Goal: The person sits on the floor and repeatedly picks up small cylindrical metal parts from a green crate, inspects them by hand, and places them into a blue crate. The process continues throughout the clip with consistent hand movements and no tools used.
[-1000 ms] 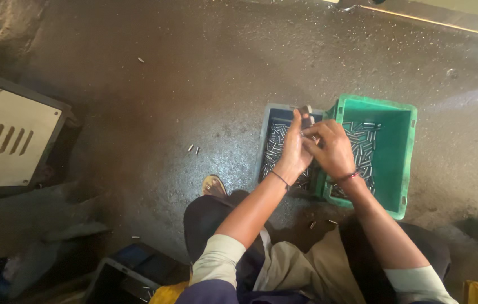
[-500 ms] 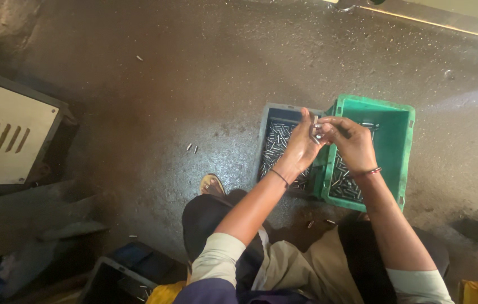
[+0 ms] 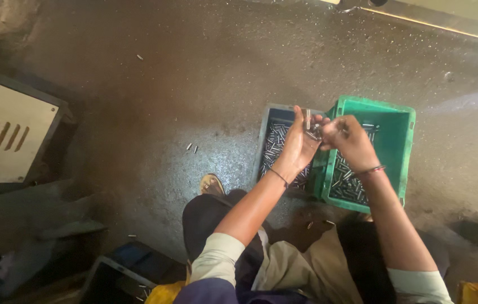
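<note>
My left hand (image 3: 298,145) and my right hand (image 3: 350,141) meet above two bins on the floor. Both hands pinch a small bunch of short metal pins (image 3: 311,129) between their fingertips. Under the left hand stands a blue-grey bin (image 3: 267,121) filled with several silvery pins. Under the right hand stands a green plastic crate (image 3: 405,146) that also holds several pins. Each wrist carries a thin bracelet.
A few stray pins (image 3: 191,147) lie on the dark concrete floor left of the bins. A beige slotted machine panel (image 3: 8,138) stands at the left. A dark blue box (image 3: 132,264) sits near my left knee, and my sandalled foot (image 3: 212,183) shows beside the blue-grey bin.
Both hands have shifted a little to the right and upward over the gap between the bins, still together on the pins. The right hand's fingers have closed tighter.
</note>
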